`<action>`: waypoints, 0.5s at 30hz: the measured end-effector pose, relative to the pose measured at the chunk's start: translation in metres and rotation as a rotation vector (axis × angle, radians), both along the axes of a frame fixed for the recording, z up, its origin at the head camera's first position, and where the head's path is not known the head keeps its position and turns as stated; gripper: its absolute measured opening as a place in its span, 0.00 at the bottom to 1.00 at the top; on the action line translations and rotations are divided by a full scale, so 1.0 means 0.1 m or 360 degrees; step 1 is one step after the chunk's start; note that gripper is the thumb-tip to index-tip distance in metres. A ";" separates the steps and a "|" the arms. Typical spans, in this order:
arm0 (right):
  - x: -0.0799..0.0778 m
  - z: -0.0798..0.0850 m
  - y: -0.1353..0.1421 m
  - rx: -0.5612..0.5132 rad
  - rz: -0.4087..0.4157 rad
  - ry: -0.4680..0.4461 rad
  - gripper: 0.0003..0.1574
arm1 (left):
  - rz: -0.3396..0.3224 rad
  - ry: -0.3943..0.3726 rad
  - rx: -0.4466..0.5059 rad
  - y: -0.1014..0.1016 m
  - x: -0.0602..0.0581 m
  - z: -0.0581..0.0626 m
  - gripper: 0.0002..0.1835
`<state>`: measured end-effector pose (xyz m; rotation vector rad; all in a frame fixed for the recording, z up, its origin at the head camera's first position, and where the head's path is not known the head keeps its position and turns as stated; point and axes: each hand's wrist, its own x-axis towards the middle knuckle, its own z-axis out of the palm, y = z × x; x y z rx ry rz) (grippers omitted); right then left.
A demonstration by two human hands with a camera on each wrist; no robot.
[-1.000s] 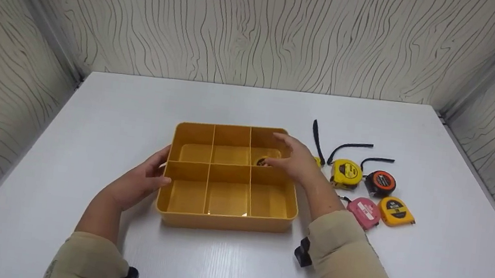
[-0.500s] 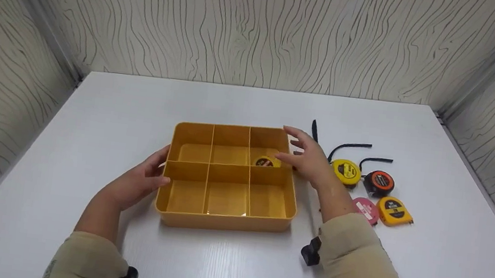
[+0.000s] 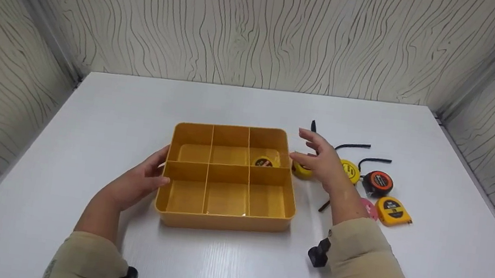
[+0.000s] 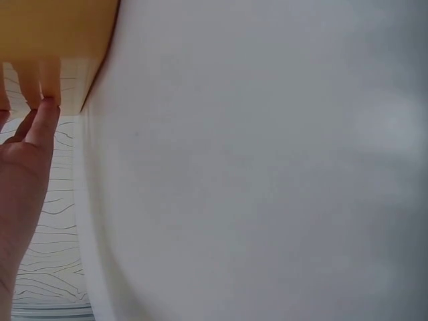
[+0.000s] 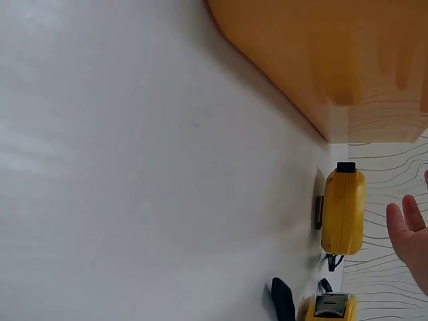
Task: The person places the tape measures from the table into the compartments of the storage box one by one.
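A mustard-yellow divided box (image 3: 223, 222) with six... several compartments is avoided here; the yellow divided box stands on the table, one round-labelled tape measure (image 3: 265, 162) in its back right compartment. My left hand (image 3: 135, 185) holds the box's left side, thumb over the rim and fingers along the outer wall; in the left wrist view those fingertips (image 4: 47, 103) meet the wall. My right hand (image 3: 322, 164) hovers just right of the box, fingers spread and holding nothing. Below its fingers lies a yellow tape measure (image 3: 302, 171), seen edge-on in the right wrist view.
Right of that hand lie another yellow tape measure (image 3: 350, 170), a black-and-orange one (image 3: 378, 183), an orange-yellow one (image 3: 393, 211) and a pink one (image 3: 369, 209), partly hidden by the forearm. Black wrist straps (image 3: 354, 145) trail from some. Wood-grain panels (image 3: 252, 26) enclose the table.
My right hand has moved right, from over the back right compartment to outside the box, above the nearest yellow tape measure. My left hand has stayed in place.
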<state>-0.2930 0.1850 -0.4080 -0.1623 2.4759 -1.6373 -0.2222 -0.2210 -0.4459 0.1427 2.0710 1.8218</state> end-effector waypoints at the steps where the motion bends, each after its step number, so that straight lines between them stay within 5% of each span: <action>1: 0.00 -0.01 0.01 -0.0001 -0.0005 0.0006 0.44 | 0.0004 -0.0005 0.0000 0.00 0.00 0.00 0.44; 15: 0.03 -0.22 0.07 -0.0038 -0.0159 -0.0095 0.44 | 0.0062 -0.0051 -0.0110 0.03 0.02 0.04 0.44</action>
